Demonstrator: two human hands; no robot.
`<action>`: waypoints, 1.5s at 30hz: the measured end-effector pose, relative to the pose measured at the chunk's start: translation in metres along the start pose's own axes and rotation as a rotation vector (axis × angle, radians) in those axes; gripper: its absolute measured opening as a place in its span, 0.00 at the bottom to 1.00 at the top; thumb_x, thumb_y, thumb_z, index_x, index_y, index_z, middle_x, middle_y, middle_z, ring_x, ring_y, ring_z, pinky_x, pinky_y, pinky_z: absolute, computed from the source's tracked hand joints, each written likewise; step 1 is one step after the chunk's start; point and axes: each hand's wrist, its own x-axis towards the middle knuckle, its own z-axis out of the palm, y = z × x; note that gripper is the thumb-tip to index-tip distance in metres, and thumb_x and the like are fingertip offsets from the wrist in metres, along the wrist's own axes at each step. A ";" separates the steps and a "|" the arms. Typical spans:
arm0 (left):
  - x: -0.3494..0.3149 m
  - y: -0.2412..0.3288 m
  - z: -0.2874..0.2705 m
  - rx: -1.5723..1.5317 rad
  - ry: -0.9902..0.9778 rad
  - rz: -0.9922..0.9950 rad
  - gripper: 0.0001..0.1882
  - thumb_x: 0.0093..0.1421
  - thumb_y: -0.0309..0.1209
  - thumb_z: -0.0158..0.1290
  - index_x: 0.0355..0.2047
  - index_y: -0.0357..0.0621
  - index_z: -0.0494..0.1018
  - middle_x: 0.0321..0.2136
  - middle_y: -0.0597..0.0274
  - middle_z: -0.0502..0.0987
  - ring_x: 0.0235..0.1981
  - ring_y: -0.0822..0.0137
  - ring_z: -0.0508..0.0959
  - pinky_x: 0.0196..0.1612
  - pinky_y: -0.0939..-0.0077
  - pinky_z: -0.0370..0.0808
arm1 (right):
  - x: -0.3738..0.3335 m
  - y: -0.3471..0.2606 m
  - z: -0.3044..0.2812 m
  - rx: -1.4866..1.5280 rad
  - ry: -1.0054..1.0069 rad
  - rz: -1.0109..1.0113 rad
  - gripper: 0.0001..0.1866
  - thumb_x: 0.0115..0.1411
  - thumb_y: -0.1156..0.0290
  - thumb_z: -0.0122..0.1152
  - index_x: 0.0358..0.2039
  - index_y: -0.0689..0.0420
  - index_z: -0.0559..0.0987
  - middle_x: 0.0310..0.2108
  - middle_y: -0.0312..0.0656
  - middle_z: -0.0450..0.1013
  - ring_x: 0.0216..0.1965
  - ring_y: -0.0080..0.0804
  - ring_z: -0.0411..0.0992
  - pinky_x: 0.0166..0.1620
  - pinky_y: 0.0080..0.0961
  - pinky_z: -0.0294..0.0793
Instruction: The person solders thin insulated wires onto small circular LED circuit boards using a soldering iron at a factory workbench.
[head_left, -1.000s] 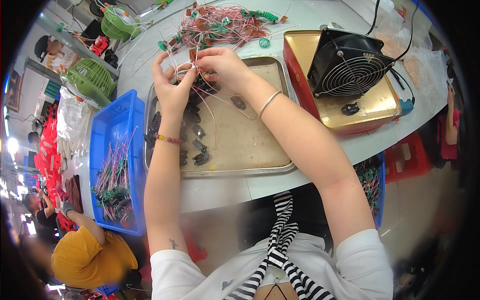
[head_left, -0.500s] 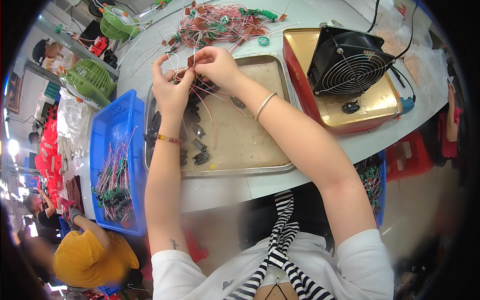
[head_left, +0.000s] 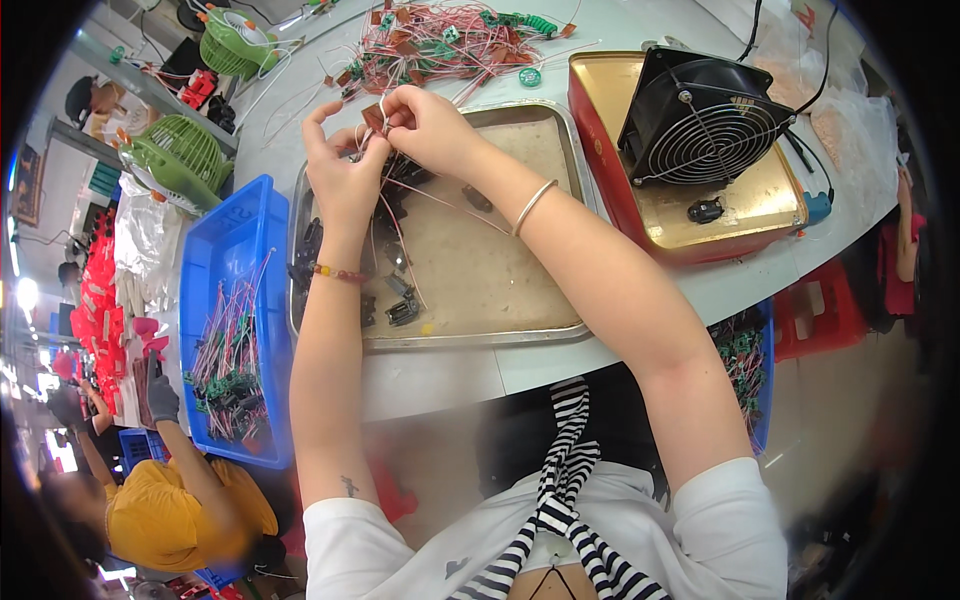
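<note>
Both hands meet over the far left part of a metal tray (head_left: 575, 180). With thumb and fingertips together, my left hand (head_left: 342, 175) grips thin pink and white wires (head_left: 395, 215) whose ends trail down over the tray. Pinched close beside it, my right hand (head_left: 437, 128) holds the same wires near a small brown square piece (head_left: 373, 117). The fingers partly hide where the wires meet. Small black plastic parts (head_left: 403, 308) lie in the tray under and beside my left forearm.
A tangled heap of wires with green circuit boards (head_left: 440, 50) lies beyond the tray. Right of it, a black fan (head_left: 710, 125) stands on a gold-and-red tin (head_left: 660, 225). At left are a blue bin (head_left: 235, 230) of wired boards, green fans (head_left: 185, 155) and a co-worker in yellow (head_left: 160, 515).
My right hand has shifted slightly left and down, and the brown piece has moved with it. The hanging wires have swung. The co-worker at left has raised a gloved hand.
</note>
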 end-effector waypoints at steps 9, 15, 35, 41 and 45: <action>0.006 -0.006 -0.003 -0.306 -0.118 -0.287 0.12 0.57 0.27 0.54 0.41 0.40 0.73 0.26 0.70 0.76 0.22 0.82 0.70 0.21 0.90 0.66 | -0.008 -0.020 -0.010 0.574 -0.008 0.382 0.07 0.52 0.72 0.60 0.33 0.57 0.76 0.30 0.32 0.74 0.32 0.17 0.69 0.34 0.18 0.67; 0.006 -0.005 -0.002 -0.308 -0.072 -0.429 0.12 0.57 0.33 0.56 0.35 0.37 0.74 0.24 0.66 0.77 0.22 0.81 0.72 0.19 0.88 0.66 | -0.009 -0.021 -0.007 0.527 0.036 0.366 0.05 0.54 0.71 0.60 0.32 0.56 0.77 0.30 0.32 0.74 0.32 0.17 0.69 0.34 0.17 0.67; 0.013 -0.011 -0.014 -0.700 0.103 -0.193 0.07 0.61 0.29 0.50 0.37 0.39 0.71 0.31 0.62 0.77 0.24 0.76 0.74 0.27 0.84 0.71 | -0.003 -0.014 -0.011 -0.297 0.508 -0.119 0.08 0.50 0.69 0.56 0.31 0.55 0.76 0.28 0.40 0.70 0.36 0.38 0.69 0.40 0.34 0.68; 0.009 -0.001 -0.011 -0.834 -0.056 -0.232 0.10 0.61 0.27 0.48 0.42 0.36 0.71 0.36 0.59 0.76 0.30 0.72 0.76 0.31 0.79 0.75 | -0.012 -0.034 -0.004 -0.102 0.141 -0.329 0.15 0.51 0.60 0.61 0.34 0.57 0.78 0.32 0.43 0.74 0.38 0.40 0.71 0.43 0.32 0.69; 0.006 0.003 -0.011 -0.756 -0.108 -0.295 0.13 0.61 0.25 0.47 0.46 0.35 0.70 0.40 0.58 0.76 0.36 0.70 0.77 0.32 0.76 0.77 | -0.012 -0.036 -0.002 0.041 0.277 -0.215 0.10 0.53 0.69 0.59 0.31 0.61 0.80 0.29 0.47 0.75 0.29 0.37 0.74 0.34 0.29 0.73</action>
